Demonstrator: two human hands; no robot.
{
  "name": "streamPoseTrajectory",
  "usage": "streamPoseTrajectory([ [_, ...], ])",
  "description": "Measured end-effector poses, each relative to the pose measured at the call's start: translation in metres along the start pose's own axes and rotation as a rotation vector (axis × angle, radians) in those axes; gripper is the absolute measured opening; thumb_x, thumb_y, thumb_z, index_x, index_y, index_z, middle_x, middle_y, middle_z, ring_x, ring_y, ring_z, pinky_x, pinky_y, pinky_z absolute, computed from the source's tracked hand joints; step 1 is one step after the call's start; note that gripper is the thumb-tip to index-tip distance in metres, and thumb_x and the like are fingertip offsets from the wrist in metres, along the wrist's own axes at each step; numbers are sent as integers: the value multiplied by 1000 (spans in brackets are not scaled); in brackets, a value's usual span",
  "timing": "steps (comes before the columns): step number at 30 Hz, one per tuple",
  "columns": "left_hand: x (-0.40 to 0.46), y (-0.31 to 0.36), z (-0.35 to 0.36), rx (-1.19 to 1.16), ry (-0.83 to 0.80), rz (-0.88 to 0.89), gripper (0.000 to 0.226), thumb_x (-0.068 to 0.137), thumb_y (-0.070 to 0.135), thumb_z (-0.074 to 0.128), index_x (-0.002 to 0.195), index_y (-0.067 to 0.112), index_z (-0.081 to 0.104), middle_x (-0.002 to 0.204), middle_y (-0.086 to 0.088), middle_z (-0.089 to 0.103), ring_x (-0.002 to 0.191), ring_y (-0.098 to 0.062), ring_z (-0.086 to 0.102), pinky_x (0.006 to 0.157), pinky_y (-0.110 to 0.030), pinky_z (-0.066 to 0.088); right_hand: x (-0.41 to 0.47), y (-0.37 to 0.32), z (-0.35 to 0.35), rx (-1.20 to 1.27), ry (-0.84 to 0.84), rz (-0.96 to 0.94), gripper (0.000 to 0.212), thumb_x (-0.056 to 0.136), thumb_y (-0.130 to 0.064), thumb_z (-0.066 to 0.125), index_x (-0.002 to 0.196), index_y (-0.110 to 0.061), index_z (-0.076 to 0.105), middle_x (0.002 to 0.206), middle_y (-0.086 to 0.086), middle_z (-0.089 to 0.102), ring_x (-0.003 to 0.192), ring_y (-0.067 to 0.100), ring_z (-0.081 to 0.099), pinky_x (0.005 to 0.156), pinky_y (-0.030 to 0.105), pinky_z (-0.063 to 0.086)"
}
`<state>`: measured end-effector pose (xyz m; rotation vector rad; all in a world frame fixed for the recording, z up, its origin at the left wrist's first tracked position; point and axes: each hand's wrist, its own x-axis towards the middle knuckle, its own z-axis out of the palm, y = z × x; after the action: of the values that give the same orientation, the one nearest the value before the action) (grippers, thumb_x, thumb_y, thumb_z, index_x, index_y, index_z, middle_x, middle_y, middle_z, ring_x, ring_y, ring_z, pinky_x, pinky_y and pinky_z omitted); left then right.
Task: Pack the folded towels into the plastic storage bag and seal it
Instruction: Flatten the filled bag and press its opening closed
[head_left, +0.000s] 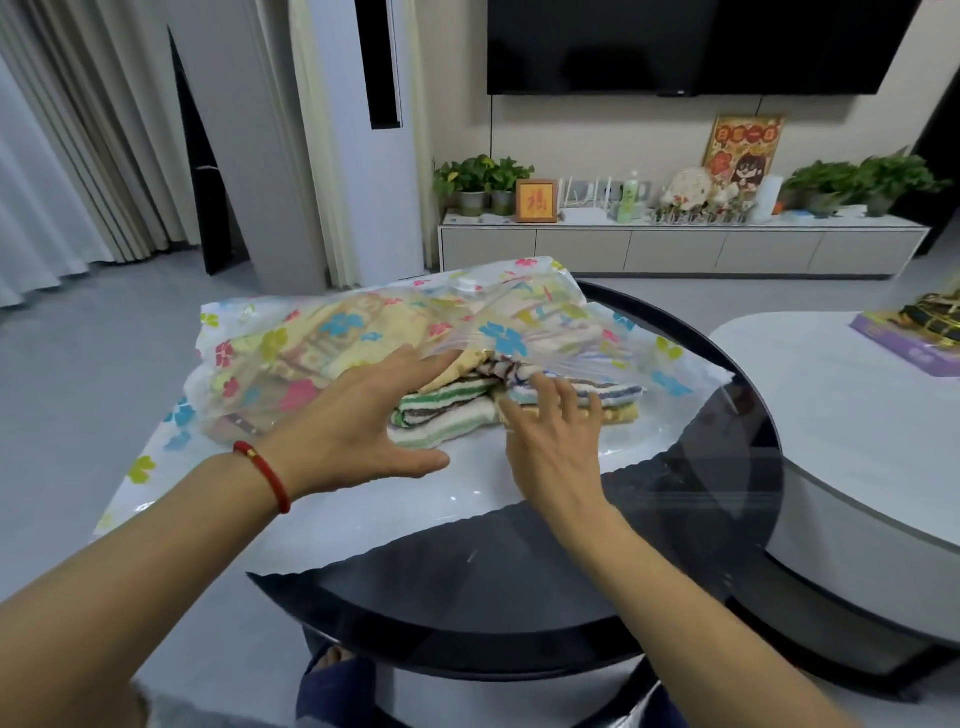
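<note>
A clear plastic storage bag printed with coloured flowers lies across the round black glass table. Folded towels fill its far part. At the bag's mouth, a green-striped towel and a blue-striped towel on a yellow one stick out. My left hand, with a red bracelet on the wrist, lies flat with fingers spread on the bag and against the green-striped towel. My right hand has its fingers spread, the tips touching the blue-striped towel under the lifted plastic flap. A white valve cap sits on the bag's far side.
A grey oval table adjoins on the right, carrying a purple box. Beyond are a TV cabinet with plants and ornaments, a wall-mounted TV, a standing air conditioner and curtains at left.
</note>
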<state>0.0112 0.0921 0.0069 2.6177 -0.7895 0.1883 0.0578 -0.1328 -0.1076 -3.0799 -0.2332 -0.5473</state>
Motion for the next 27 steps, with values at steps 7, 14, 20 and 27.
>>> streamPoseTrajectory([
  [7, 1, -3, 32, -37, 17, -13, 92, 78, 39, 79, 153, 36, 27, 159, 13, 28, 150, -8, 12, 120, -29, 20, -52, 27, 0, 123, -262, 7, 47, 107, -44, 26, 152, -34, 38, 155, 0, 44, 139, 29, 40, 111, 56, 33],
  [14, -10, -13, 83, -71, -71, 20, 105, 77, 47, 75, 154, 49, 3, 164, 17, 14, 153, -14, 5, 119, -57, 23, -114, 1, -36, 50, -297, 163, 47, 106, -43, 26, 149, -28, 39, 142, 3, 49, 125, 32, 48, 99, 53, 43],
  [20, 5, -19, 84, -45, -143, 42, 105, 76, 52, 76, 153, 50, 5, 164, 16, 13, 153, -20, 4, 115, -66, 21, -132, -23, -39, -70, -311, 235, 52, 107, -45, 22, 150, -19, 35, 135, 10, 48, 123, 37, 47, 94, 54, 42],
  [27, -16, -12, 84, 75, -94, 91, 74, 83, 55, 64, 149, 42, 35, 156, 16, 36, 153, -22, 11, 113, -64, 23, -155, 26, -52, 200, -274, 43, 45, 104, -40, 43, 149, -35, 48, 155, -6, 46, 142, 25, 40, 106, 49, 35],
])
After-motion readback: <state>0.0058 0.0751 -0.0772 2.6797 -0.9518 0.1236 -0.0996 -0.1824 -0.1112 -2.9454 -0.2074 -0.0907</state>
